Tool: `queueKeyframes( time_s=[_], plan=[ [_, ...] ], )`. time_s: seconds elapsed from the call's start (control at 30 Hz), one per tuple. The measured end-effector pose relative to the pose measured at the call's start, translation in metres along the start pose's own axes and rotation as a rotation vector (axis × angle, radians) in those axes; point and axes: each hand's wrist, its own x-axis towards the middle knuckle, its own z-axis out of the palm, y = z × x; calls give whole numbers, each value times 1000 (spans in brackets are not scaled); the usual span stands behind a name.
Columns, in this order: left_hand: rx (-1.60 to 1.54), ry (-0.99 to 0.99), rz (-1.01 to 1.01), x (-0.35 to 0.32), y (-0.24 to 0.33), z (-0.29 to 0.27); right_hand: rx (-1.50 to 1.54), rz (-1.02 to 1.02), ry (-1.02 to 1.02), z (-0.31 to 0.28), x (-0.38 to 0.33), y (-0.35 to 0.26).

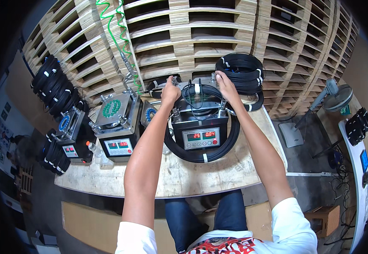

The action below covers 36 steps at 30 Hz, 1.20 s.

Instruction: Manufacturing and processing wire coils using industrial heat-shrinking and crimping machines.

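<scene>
Both my arms reach over the bench to a black box-shaped tester [201, 120] with a red digital display. My left hand [170, 92] is closed on a metal knob [174, 80] at the tester's far left corner. At the far right corner, my right hand [227, 88] has its fingers closed at another metal knob [213, 77]; part of its grip is hidden. A coil of black cable [205, 158] hangs around the tester, passing in front below the display. More cable loops, with a white tie [197, 88], lie across its top between my hands.
Two similar testers, one with a green-dotted top [111, 109] and one with a blue-dotted top [64, 123], stand left on the wooden bench [175, 182]. Black cable coils [245, 78] sit back right. Wooden pallets [184, 38] rise behind; a fan [338, 97] stands right.
</scene>
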Motion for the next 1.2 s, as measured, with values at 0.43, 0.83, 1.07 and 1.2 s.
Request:
queueKeyframes(
  time_s=[0.43, 0.83, 1.07, 1.2],
  plan=[
    [-53, 12, 34, -8, 4, -14, 63, 179, -246, -3, 10, -12],
    [-110, 19, -23, -12, 4, -4, -62, 145, -106, 4, 8, -17],
    [-21, 23, 98, -3, -7, -13, 217, 232, -222, 7, 14, -18],
    [-229, -220, -31, -26, 25, -23, 58, 256, -218, -6, 11, -22]
  ],
)
